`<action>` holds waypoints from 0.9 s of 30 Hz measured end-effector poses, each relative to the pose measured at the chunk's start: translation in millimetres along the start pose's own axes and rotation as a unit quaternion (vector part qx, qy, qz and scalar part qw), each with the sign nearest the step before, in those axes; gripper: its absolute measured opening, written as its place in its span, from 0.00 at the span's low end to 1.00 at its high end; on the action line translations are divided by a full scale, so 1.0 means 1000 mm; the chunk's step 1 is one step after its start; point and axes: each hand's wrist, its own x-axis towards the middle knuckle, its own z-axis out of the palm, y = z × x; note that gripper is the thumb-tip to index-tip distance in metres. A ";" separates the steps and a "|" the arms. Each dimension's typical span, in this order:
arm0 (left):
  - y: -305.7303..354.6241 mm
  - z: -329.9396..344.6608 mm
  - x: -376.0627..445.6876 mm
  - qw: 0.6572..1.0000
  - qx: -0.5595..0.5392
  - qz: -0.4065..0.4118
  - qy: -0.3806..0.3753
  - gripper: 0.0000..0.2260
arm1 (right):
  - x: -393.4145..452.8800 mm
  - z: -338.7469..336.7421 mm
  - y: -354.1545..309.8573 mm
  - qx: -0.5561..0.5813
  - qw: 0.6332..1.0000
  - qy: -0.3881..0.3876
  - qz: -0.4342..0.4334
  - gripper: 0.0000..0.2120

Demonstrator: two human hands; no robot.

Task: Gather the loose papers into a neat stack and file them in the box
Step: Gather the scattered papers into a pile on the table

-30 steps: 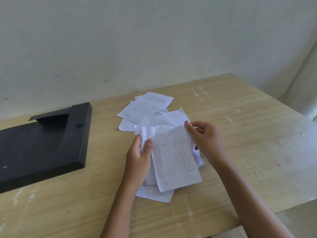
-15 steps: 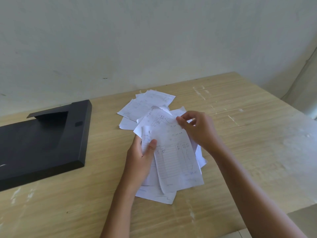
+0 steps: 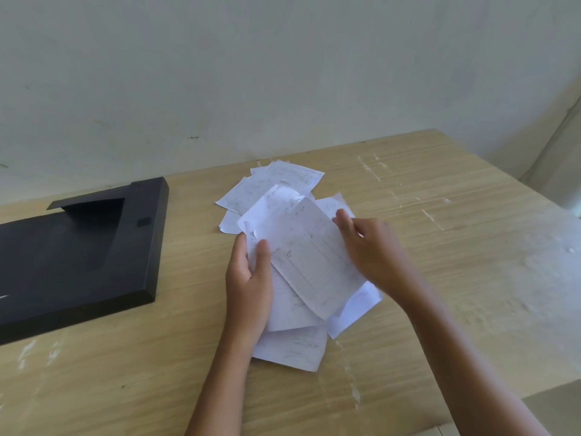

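Papers [image 3: 301, 265]: we count a loose heap of white sheets near the middle of the table [image 3: 440, 247], fanned at differing angles and overlapping. The top sheet carries a ruled printed form with faint handwriting; its text is too small for us to read. Several sheets behind it lie flat toward the far edge, their corners splayed.

Left hand [image 3: 250, 287]: we see its thumb laid over the near-left edge of the upper sheets and its fingers curled beneath, pinching them. Right hand [image 3: 371, 250]: blurred; its fingers are straight and lie against the right side of the heap, though we cannot tell whether any sheet is caught between them. Both forearms are cut off by the lower border.

Box [image 3: 78, 247]: black, flat and rectangular, matte, with a recessed top and a small notch, lying toward the left edge, well apart from the papers; its left end is out of view.

Table: pale wood grain, scuffed with whitish marks. Behind it we note a plain, faintly stained wall [image 3: 283, 73].
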 end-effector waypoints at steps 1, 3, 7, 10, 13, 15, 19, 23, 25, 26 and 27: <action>0.000 0.000 0.000 1.000 -0.001 -0.001 0.018 0.06 | -0.009 0.000 -0.001 -0.017 1.000 -0.002 -0.005 0.30; 0.000 -0.001 0.000 0.999 -0.009 -0.003 0.038 0.06 | -0.023 0.000 0.000 -0.031 0.999 0.000 -0.029 0.27; -0.001 -0.002 0.001 0.998 -0.006 -0.018 0.053 0.07 | -0.032 0.001 0.009 0.078 0.996 0.031 0.023 0.28; -0.001 -0.003 0.001 0.998 -0.006 -0.023 0.065 0.09 | -0.037 0.003 0.006 0.230 0.968 0.040 0.096 0.23; -0.002 -0.005 0.001 0.997 -0.006 -0.021 0.068 0.10 | -0.046 0.004 -0.003 0.343 0.924 0.011 0.167 0.20; -0.001 -0.006 0.001 0.999 -0.003 -0.014 0.050 0.09 | -0.048 0.005 -0.008 0.317 0.935 -0.039 0.158 0.23; 0.004 -0.006 0.002 0.999 -0.032 -0.017 0.034 0.11 | -0.050 0.002 -0.013 0.171 0.983 -0.014 0.061 0.18; 0.006 -0.008 0.001 0.996 -0.072 -0.027 0.050 0.10 | -0.062 0.001 -0.011 0.122 0.992 -0.027 0.007 0.14; 0.008 -0.008 0.001 0.993 -0.097 -0.042 0.048 0.10 | -0.062 0.001 -0.007 0.146 0.989 -0.034 0.019 0.16; 0.008 -0.008 0.000 0.993 -0.102 -0.048 0.041 0.10 | -0.060 0.000 -0.006 0.162 0.985 -0.046 0.029 0.20; 0.008 -0.009 0.000 0.993 -0.101 -0.052 0.029 0.10 | -0.058 -0.002 -0.005 0.181 0.981 -0.058 0.038 0.23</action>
